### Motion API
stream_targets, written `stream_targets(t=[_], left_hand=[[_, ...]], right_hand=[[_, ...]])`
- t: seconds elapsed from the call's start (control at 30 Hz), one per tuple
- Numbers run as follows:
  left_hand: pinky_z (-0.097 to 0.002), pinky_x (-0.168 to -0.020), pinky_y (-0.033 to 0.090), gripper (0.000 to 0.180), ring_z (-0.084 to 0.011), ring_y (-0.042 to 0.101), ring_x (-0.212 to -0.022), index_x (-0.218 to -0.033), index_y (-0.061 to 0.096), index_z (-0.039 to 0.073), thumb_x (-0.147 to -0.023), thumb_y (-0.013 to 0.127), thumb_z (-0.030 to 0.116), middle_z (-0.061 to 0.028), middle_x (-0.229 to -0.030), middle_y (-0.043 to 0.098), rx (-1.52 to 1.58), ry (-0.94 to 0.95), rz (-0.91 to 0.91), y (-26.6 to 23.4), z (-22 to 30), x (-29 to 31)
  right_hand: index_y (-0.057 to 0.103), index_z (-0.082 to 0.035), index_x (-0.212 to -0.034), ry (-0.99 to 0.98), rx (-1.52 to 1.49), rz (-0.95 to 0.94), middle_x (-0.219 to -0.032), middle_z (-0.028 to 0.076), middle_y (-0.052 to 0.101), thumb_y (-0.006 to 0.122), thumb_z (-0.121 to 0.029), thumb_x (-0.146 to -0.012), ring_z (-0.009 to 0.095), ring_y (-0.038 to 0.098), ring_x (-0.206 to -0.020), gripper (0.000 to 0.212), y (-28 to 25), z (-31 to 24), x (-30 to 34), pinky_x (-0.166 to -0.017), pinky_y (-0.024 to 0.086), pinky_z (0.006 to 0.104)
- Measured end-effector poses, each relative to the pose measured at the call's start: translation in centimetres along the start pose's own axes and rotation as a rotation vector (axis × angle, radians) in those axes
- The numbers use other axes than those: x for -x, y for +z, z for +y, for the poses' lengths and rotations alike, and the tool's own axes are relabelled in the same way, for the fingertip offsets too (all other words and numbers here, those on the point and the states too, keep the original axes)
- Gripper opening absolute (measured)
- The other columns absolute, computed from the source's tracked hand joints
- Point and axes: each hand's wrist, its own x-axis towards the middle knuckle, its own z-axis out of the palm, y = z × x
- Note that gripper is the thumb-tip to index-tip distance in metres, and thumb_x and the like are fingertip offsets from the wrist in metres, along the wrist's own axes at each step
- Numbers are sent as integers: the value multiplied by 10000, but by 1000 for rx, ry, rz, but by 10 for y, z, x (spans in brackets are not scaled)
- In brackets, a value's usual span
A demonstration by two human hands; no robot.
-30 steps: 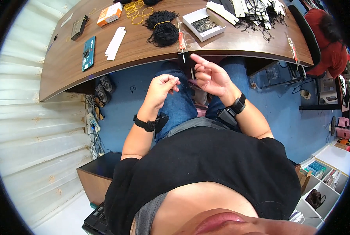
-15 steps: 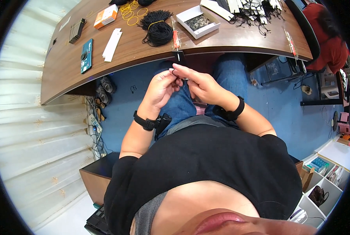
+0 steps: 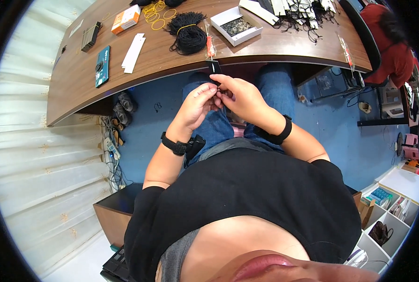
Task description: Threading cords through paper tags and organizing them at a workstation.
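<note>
Just in front of the table edge, above my lap, my left hand and my right hand meet at the fingertips. A thin black cord is pinched between them, forming what looks like a small loop. Beyond the fingers, a black tag with a white mark sits at the table edge, partly covered by my right hand's fingers. Whether the cord joins the tag cannot be made out. A red strip in clear film lies on the table right behind the tag.
On the brown table are a bundle of black cords, a white box of small dark pieces, white strips, a teal case, yellow rubber bands and piled tags. A person in red sits at right.
My right hand has drawn back slightly and its fingers have curled in from a flatter pose. The cord now shows between both hands' fingertips, and more of the tag shows.
</note>
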Motion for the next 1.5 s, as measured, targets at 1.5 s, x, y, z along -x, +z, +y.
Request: stream_targets(t=[1.5], left_hand=[[-238, -544, 449, 198, -68, 573, -649, -872, 570, 20, -881, 609, 214, -43, -689, 602, -1021, 167, 185, 18, -1, 8]], right_hand=[[506, -44, -1152, 644, -1268, -124, -916, 82, 637, 550, -62, -888, 129, 628, -759, 269, -34, 31, 5, -650, 498, 219]])
